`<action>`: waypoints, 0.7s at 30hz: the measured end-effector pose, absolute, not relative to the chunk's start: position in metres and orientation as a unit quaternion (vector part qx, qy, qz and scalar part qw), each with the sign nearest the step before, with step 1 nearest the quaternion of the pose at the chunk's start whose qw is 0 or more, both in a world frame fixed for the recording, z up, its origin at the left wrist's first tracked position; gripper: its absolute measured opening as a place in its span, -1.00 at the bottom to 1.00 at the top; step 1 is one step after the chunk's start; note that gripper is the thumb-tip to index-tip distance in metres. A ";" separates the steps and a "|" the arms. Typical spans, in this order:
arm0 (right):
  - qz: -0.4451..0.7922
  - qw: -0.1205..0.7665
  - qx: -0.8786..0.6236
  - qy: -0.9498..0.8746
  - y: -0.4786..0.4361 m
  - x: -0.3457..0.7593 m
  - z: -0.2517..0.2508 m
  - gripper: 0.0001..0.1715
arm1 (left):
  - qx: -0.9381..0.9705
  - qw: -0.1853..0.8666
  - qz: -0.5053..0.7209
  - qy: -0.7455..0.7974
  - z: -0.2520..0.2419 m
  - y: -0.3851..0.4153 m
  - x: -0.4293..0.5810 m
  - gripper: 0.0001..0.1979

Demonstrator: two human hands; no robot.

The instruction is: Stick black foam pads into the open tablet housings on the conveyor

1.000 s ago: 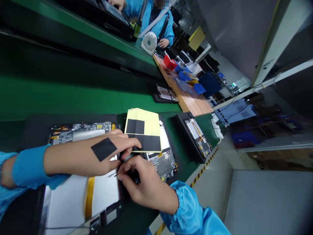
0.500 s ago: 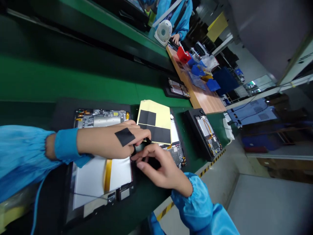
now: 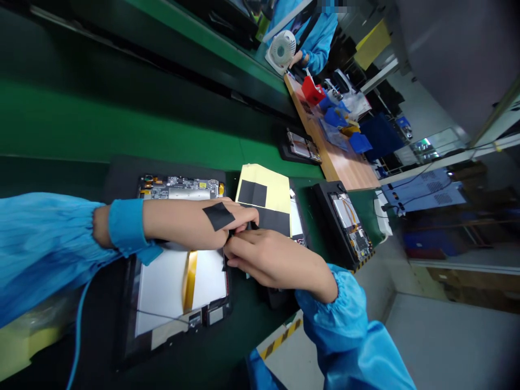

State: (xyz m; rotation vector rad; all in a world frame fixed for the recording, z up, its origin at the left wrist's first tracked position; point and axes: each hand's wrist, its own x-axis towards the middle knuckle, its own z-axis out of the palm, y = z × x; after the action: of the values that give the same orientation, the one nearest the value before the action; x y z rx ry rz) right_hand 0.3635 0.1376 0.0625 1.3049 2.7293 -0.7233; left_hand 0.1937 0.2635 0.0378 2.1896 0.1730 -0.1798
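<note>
An opened tablet lies on a black mat, its circuit board, white battery and orange flex cable exposed. My left hand reaches across it, a black tape square stuck on its back. At the tablet's right edge, its curled fingers meet those of my right hand. Both hands are closed, and a small dark bit shows between the fingertips, too hidden to name. Just beyond them, a yellow sheet bearing black tape pieces lies over a second opened device.
More opened devices rest on black blocks, one at the right and one farther back. A wooden board holds red and blue bins. Behind stands a white fan, near a co-worker in blue. A blue cord hangs from my left sleeve.
My right hand has moved up to my left, its fingers now closed where they formed an open loop. My left hand stays over the tablet's edge; the view has shifted slightly.
</note>
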 end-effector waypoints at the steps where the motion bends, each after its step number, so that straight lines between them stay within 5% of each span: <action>1: -0.216 0.018 0.416 0.883 0.138 0.362 0.061 -0.72 | 0.885 0.454 -0.073 0.070 0.037 0.264 0.194 -0.83; 14: -0.147 0.026 0.408 0.901 0.138 0.360 0.048 -0.74 | 0.877 0.462 -0.100 0.085 0.040 0.265 0.197 -0.77; 21: -0.190 -0.040 0.432 0.881 0.137 0.362 0.046 -0.78 | 0.882 0.461 -0.074 0.066 0.036 0.267 0.196 -0.78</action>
State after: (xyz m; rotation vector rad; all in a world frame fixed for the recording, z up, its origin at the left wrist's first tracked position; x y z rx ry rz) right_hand 0.3616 0.1370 0.0457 1.3914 2.8398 -0.6120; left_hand 0.1965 0.2665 0.0360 2.1689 0.1631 -0.1808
